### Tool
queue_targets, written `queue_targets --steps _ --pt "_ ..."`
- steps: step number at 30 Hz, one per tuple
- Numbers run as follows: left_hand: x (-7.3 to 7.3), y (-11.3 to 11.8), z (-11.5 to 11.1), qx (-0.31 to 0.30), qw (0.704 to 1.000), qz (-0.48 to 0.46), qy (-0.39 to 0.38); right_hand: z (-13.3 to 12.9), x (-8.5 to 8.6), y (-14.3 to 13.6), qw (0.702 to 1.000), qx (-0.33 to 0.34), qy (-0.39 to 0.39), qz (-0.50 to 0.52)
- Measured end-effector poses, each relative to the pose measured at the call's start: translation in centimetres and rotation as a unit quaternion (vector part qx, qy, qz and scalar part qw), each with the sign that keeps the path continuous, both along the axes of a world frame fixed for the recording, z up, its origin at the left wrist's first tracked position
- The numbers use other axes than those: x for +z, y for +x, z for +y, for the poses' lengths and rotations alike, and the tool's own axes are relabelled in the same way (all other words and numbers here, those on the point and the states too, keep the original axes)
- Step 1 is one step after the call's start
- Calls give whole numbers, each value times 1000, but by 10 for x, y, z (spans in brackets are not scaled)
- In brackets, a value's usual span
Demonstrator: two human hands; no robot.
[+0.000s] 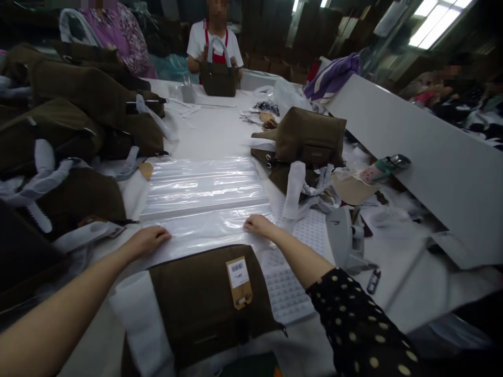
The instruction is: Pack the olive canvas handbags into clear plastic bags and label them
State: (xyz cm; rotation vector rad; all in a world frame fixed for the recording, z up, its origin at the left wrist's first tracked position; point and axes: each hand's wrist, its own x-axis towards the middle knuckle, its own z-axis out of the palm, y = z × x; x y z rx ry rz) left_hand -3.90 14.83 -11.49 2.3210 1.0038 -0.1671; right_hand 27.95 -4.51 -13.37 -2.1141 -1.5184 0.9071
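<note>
Clear plastic sheeting (208, 196) is lying flat between the two hands and reaching out beyond them, its glossy creases running crosswise. The left hand (151, 240) is resting on its near left part with fingers curling inward; the right hand (259, 226) is bending its fingers onto the near right part. Whether either is pinching the film or only pressing it, I cannot tell.

Just nearer than the hands, a dark brown bag (200, 303) is lying close against the sheeting's near edge, a card tag (239, 283) showing on top. Should the film be sliding toward the body, that tag's corner could be catching or scratching it. Uneven pressure from the hands could be skewing the slick layers or deepening the creases.

Right of the right hand, printed sheets (294, 298) are lying partly beside the plastic and could be shifting if brushed by the forearm. Left of the left hand, piled brown bags (74, 99) are crowding near and could be slumping onto the film if bumped.
</note>
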Motion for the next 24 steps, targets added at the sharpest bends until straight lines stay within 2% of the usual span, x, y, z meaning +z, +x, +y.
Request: queue_targets --steps 3,6,9,11,13,16,18,21,24 --pt "12 9 16 31 999 11 38 21 16 6 1000 -14 -1 -22" --pt "30 16 15 72 994 -4 86 33 40 5 998 -36 22 -40" --pt "48 12 -3 13 989 -22 144 25 64 2 993 -3 72 -90" --pt "57 1 -16 -45 984 -30 172 10 77 2 984 41 110 -134" --pt "64 -15 -26 -69 978 -44 191 -9 86 3 973 81 121 -179" --pt "72 -34 -34 -74 968 -72 230 -29 90 -1 955 119 96 -253" --pt "76 -37 -34 -69 972 -65 217 -32 89 -6 950 130 66 -276" --pt "79 -24 -29 -55 986 -37 154 -21 84 -15 949 124 5 -290" --pt "79 -9 -20 -53 989 -37 134 -4 80 -20 946 114 -37 -303"
